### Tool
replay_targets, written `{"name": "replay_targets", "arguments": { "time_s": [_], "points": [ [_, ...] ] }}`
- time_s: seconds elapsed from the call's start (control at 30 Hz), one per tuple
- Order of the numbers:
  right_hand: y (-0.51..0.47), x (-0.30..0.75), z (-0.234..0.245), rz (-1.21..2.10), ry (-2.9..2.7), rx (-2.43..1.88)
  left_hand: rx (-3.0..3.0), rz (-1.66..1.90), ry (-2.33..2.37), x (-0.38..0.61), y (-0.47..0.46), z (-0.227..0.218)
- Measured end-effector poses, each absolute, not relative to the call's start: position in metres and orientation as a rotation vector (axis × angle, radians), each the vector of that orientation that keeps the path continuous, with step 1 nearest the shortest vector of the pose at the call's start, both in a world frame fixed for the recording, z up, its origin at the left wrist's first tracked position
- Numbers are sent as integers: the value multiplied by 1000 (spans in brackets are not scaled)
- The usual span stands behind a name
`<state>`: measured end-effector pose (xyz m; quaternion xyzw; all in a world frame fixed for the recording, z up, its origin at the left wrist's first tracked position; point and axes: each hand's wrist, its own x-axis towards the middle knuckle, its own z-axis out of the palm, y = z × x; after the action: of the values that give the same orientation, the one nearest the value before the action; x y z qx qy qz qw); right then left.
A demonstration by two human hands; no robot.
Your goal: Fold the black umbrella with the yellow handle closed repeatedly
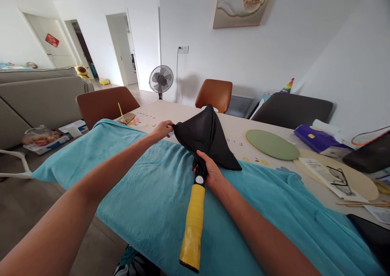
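A black umbrella lies over the table, its canopy folded loosely and pointing away from me. Its handle, wrapped in yellow tape, points toward me, with a pale round button near the top. My right hand is closed around the gathered cloth and shaft just above that handle. At the canopy's left corner, my left hand pinches the edge of the black fabric and holds it out to the left. Beneath the umbrella a turquoise blanket covers the near side of the table; the fingertips of my right hand are partly hidden.
On the right are a green round placemat, a purple tissue pack, glasses on paper and a black phone-like object. Chairs stand behind the table. A fan is farther back, and a sofa is left.
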<state>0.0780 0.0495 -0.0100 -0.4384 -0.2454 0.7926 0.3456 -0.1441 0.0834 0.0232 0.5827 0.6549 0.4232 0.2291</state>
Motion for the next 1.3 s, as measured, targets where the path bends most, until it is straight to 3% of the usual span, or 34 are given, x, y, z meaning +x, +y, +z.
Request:
{"name": "replay_targets", "arguments": {
  "time_s": [0.17,0.3,0.53,0.77,1.03,1.13,1.3],
  "points": [
    [51,78,-12,2067,-657,-1134,1797,1319,1901,-106,34,22],
    [50,78,-12,2081,-675,-1026,1737,1001,1484,-64,-12,9],
    [49,77,-12,2100,-609,-962,2176,935,1774,-37,-24,3],
    [53,79,-18,2161,-657,-1038,2781,386,1711,-24,-29,9],
    [52,76,-15,2063,-653,-1048,2055,1004,1795,-42,14,12],
    [51,77,-13,2084,-656,-1083,2148,1140,1704,-50,48,-2],
    [51,81,-6,2085,-651,-1109,2501,623,1764,-66,86,-38]
  ]
}}
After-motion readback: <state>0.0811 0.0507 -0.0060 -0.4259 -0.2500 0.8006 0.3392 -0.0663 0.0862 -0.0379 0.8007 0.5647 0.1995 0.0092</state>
